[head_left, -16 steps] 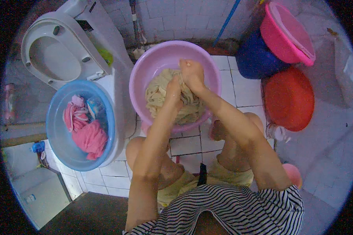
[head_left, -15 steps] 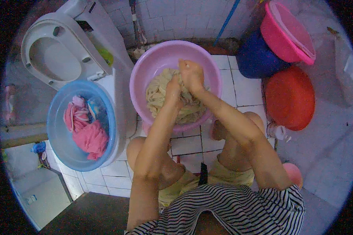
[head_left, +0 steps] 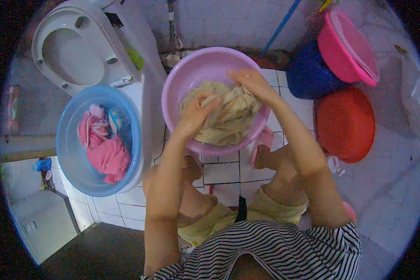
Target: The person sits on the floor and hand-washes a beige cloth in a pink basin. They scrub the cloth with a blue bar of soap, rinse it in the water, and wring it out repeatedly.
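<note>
Beige cloth (head_left: 231, 116) lies heaped in a round lilac basin (head_left: 175, 77) on a white-tiled floor (head_left: 221, 172). The person's left hand (head_left: 194, 112) pinches a fold between thumb and fingers; the right hand (head_left: 256, 85) reaches over the far right side, its grip hidden. The step in hand seems to be working the wet-looking cloth; the next move likely calls for a firm hold on both sides. At left, a blue basin (head_left: 62, 156) holds pink fabric (head_left: 109, 158); at right stands a red basin (head_left: 345, 126).

head | head-worn fisheye | looks down from above | hands (head_left: 198, 113) near
</note>
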Demonstrator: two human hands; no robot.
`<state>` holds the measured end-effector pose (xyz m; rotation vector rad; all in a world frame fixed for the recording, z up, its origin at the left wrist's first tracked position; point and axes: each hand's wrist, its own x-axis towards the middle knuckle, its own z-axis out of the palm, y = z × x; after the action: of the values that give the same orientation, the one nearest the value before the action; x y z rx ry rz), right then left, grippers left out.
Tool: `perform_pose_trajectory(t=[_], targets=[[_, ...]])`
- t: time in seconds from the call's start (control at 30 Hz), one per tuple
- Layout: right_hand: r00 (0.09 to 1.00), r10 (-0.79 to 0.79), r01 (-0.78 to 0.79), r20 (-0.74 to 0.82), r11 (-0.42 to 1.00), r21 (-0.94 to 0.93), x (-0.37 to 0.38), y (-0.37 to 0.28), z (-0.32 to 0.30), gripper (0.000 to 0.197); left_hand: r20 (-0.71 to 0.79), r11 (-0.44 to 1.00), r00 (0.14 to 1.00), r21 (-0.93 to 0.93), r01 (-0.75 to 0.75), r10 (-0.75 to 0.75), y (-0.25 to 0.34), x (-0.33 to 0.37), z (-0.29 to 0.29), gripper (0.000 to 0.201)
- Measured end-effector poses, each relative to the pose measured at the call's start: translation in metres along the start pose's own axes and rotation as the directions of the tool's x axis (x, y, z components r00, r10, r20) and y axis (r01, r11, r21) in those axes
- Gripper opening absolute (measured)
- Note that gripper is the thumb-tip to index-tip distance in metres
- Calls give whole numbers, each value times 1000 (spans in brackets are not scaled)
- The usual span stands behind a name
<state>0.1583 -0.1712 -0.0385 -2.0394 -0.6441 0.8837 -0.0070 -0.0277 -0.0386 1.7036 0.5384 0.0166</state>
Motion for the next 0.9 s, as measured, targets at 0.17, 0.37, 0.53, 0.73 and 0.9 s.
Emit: perform_pose_trajectory(t=[0.17, 0.37, 0.53, 0.73, 0.9], targets=[[893, -174, 329, 415, 881, -340, -44, -13, 35, 46, 94, 945, 993, -324, -37, 71, 1, -2, -20, 48], [949, -316, 308, 24, 936, 169, -47, -9, 23, 51, 166, 944, 944, -218, -246, 285, 0, -7, -18, 51], [952, -295, 286, -76, 778, 559, -57, -31, -9, 48, 47, 706, 867, 560, -433, 495, -40, 15, -8, 46], [960, -210, 265, -186, 467, 843, -71, -43, -34, 40, -101, 986, 993, -152, -72, 57, 0, 12, -15, 25], [976, -140, 209, -168, 371, 905, -45, -24, -32, 35, -138, 759, 988, -636, -142, 69, 4, 17, -30, 26]])
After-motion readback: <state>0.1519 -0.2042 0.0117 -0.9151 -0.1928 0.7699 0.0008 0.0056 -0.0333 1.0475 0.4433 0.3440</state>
